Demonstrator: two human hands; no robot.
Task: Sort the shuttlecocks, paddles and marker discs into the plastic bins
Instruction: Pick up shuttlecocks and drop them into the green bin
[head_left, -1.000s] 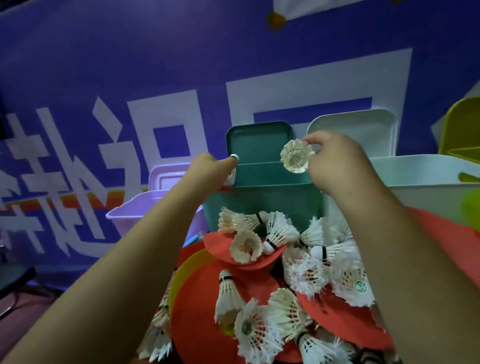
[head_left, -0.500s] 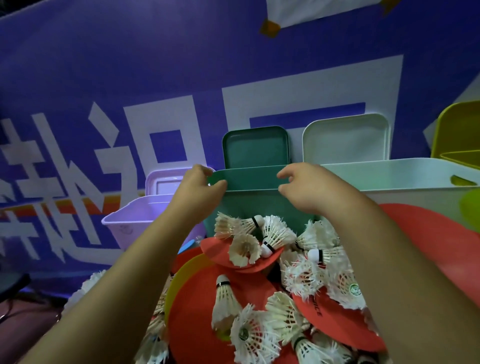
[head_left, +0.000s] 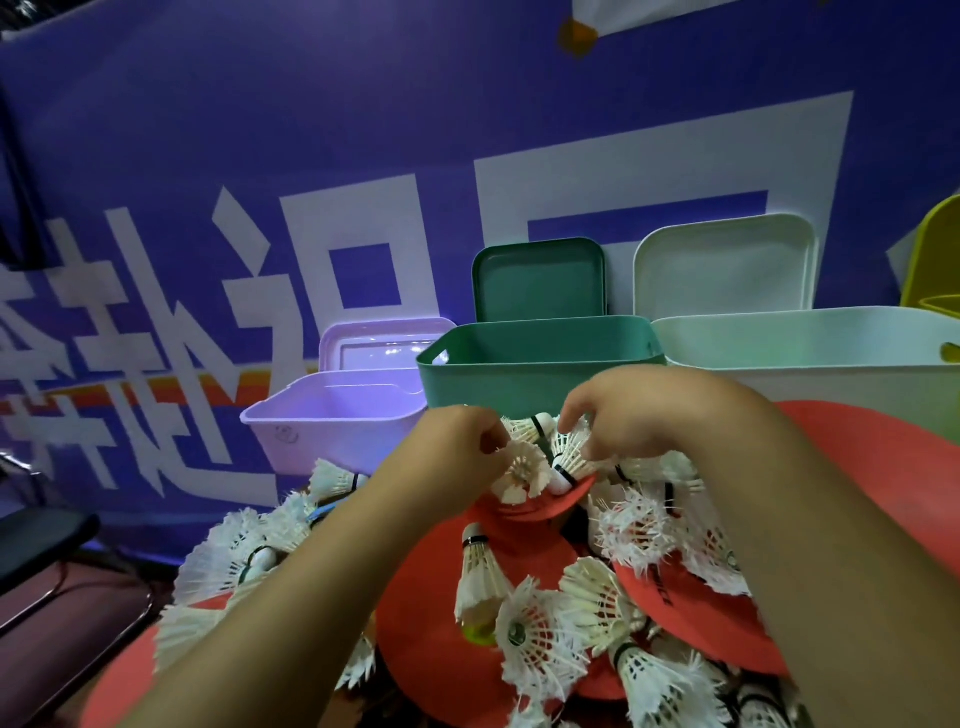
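A heap of white feather shuttlecocks (head_left: 540, 634) lies mixed with red marker discs (head_left: 426, 597) in front of me. My left hand (head_left: 457, 457) curls its fingers around a shuttlecock (head_left: 522, 470) at the top of the heap, feathers facing me. Beside it, my right hand (head_left: 634, 410) pinches the feathers of another shuttlecock (head_left: 569, 449). Both sit on a small red disc (head_left: 540, 506) just in front of the green bin (head_left: 519, 364). No paddle shows.
A purple bin (head_left: 332, 415) stands to the left of the green one and a white bin (head_left: 805, 358) to its right. Their lids lean on the blue banner behind. A yellow bin (head_left: 935, 260) is at the right edge. A dark chair (head_left: 36, 540) is at lower left.
A second ago both hands held shuttlecocks over the green bin. They let them go at the rim, then dropped to the heap and took hold of two more.
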